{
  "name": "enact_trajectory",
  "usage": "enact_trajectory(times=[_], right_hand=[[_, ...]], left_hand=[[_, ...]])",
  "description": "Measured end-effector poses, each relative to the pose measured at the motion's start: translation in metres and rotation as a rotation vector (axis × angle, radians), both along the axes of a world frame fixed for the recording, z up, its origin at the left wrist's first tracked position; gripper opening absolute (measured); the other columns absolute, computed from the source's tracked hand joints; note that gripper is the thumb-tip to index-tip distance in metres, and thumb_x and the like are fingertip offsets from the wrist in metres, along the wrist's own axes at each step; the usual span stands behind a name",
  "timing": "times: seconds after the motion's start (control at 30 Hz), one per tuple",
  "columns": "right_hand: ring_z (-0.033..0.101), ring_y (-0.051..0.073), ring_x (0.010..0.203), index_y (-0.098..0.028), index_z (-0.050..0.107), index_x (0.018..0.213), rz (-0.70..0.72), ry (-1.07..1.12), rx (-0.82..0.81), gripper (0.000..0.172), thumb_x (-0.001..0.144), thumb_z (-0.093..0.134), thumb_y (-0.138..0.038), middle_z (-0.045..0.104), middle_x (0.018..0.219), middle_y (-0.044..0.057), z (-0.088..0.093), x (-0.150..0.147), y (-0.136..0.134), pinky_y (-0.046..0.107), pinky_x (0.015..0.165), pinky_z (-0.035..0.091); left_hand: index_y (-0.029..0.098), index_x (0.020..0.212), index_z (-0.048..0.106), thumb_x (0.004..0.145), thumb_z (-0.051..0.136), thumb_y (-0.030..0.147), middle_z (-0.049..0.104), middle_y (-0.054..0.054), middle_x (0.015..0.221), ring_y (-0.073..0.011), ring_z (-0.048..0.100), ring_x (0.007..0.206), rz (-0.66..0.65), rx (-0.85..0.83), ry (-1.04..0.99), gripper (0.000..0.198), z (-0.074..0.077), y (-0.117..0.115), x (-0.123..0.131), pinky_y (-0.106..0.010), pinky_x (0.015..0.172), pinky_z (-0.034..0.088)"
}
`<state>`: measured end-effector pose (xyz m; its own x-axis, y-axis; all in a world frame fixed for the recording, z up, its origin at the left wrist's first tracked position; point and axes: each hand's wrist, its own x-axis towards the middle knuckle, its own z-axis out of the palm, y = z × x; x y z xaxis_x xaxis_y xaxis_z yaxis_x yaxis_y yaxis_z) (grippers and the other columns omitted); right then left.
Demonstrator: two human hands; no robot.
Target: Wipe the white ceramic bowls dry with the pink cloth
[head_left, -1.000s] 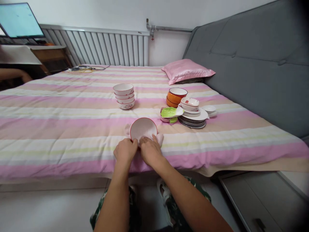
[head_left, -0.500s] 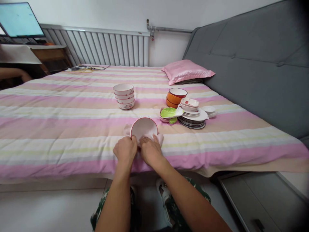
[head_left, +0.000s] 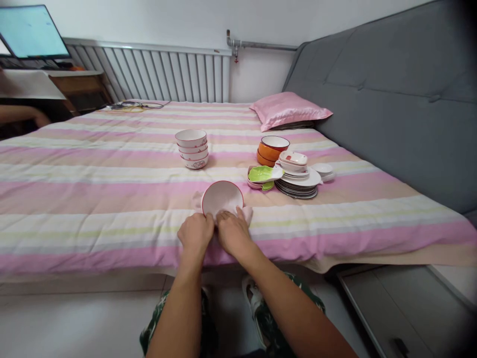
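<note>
A white bowl with a red rim (head_left: pixel 222 193) is tilted towards me near the bed's front edge. My left hand (head_left: pixel 196 232) is closed on the bowl's near rim at its left side. Over the near rim at the right, my right hand (head_left: pixel 231 229) presses a pale pink cloth (head_left: pixel 246 214) against the bowl, its fingers reaching inside. More of the cloth sticks out behind the bowl's left side. Behind it to the left stands a stack of several matching bowls (head_left: pixel 191 148).
Right of the bowl lie green leaf-shaped dishes (head_left: pixel 261 174), a pile of plates (head_left: pixel 297 189) with small dishes on top, and orange bowls (head_left: pixel 267 153). A pink pillow (head_left: pixel 289 109) rests by the grey headboard (head_left: pixel 387 94). Cables (head_left: pixel 137 105) lie at the far left; another person's arm (head_left: pixel 22 114) shows there.
My left hand has shifted slightly right along the near rim, closer to my right hand. The bowl and the right hand have hardly moved.
</note>
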<state>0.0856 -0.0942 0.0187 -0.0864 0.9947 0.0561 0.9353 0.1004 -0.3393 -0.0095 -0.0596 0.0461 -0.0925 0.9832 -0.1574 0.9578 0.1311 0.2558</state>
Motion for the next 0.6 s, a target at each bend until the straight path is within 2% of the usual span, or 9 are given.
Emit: enact_trajectory(times=[0.17, 0.23, 0.33, 0.43, 0.6], right_hand=[[0.052, 0.023, 0.120, -0.008, 0.057, 0.120, -0.002, -0.001, 0.021, 0.037, 0.090, 0.038, -0.019, 0.060, 0.125, 0.017, -0.006, 0.002, 0.001, 0.046, 0.114, 0.009], [0.052, 0.023, 0.120, -0.008, 0.057, 0.120, 0.006, -0.016, 0.018, 0.038, 0.089, 0.038, -0.017, 0.060, 0.125, 0.017, -0.007, 0.003, 0.001, 0.046, 0.114, 0.008], [0.051, 0.023, 0.121, -0.008, 0.058, 0.119, 0.022, -0.024, 0.004, 0.038, 0.088, 0.037, -0.014, 0.060, 0.126, 0.017, -0.007, 0.002, 0.002, 0.047, 0.113, 0.007], [0.050, 0.024, 0.121, -0.006, 0.058, 0.118, 0.028, -0.017, -0.015, 0.038, 0.088, 0.035, -0.013, 0.059, 0.126, 0.018, -0.004, 0.001, 0.002, 0.047, 0.113, 0.007], [0.050, 0.023, 0.122, -0.008, 0.056, 0.121, 0.016, 0.009, 0.014, 0.038, 0.090, 0.036, -0.015, 0.059, 0.127, 0.017, -0.005, 0.000, 0.001, 0.046, 0.114, 0.007]], left_hand=[[0.012, 0.095, 0.073, 0.086, 0.029, 0.046, 0.069, -0.022, 0.095, -0.0386, 0.064, 0.096, 0.076, 0.142, -0.012, 0.057, 0.006, 0.000, -0.002, -0.044, 0.079, 0.047], [0.010, 0.095, 0.073, 0.086, 0.029, 0.050, 0.069, -0.023, 0.097, -0.0400, 0.063, 0.097, 0.063, 0.088, -0.017, 0.060, 0.003, 0.002, -0.004, -0.045, 0.079, 0.046], [0.006, 0.098, 0.071, 0.083, 0.033, 0.049, 0.068, -0.025, 0.100, -0.0404, 0.062, 0.100, -0.028, -0.043, -0.025, 0.059, -0.003, 0.004, -0.006, -0.045, 0.080, 0.046], [0.005, 0.100, 0.070, 0.083, 0.033, 0.043, 0.068, -0.025, 0.101, -0.0389, 0.063, 0.101, -0.082, -0.068, -0.026, 0.056, -0.006, 0.003, -0.006, -0.043, 0.081, 0.046], [0.008, 0.096, 0.072, 0.085, 0.029, 0.041, 0.068, -0.025, 0.097, -0.0397, 0.064, 0.097, 0.041, 0.075, -0.019, 0.055, 0.003, -0.002, -0.002, -0.045, 0.079, 0.046]])
